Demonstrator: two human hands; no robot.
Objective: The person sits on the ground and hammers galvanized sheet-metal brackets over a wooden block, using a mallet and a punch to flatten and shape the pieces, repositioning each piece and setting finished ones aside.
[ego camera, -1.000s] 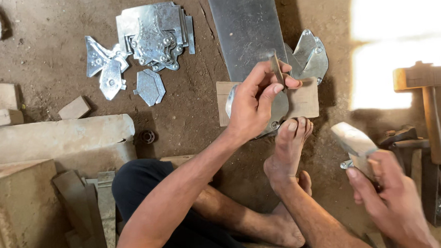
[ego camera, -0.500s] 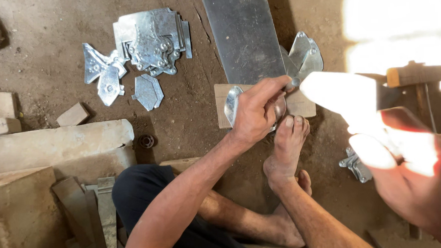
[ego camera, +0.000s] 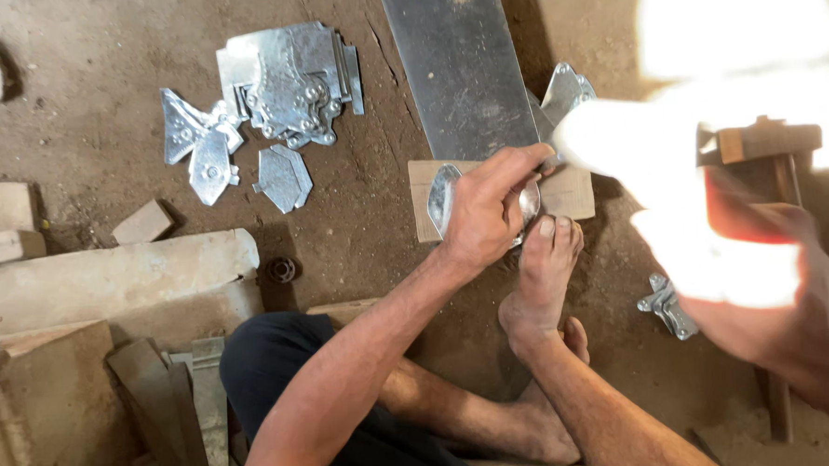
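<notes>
Pinched between thumb and fingers of the left hand (ego camera: 488, 211) is a small shiny metal piece (ego camera: 443, 196), held down flat on the wooden block (ego camera: 571, 193) at the block's left edge, fingertips reaching toward the block's middle. Right hand (ego camera: 771, 292) is raised close to the camera, blurred and blown out by sunlight; it looks wrapped around a pale tool (ego camera: 634, 149), but I cannot tell how firmly. Bare foot (ego camera: 542, 274) sits right at the block's near edge, toes touching it. Risks as I read them: if that tool comes down, fingers are on the target piece and toes are just beside it, so a small miss means a hit on skin. Glare on the right side makes aiming worse. Piece is only pressed by hand, so it could skate off the block onto the dirt floor (ego camera: 83, 117). Cut metal blanks (ego camera: 282, 80) near the floor's far edge have sharp corners, and a loose bracket (ego camera: 665, 306) lies near the right hand.
</notes>
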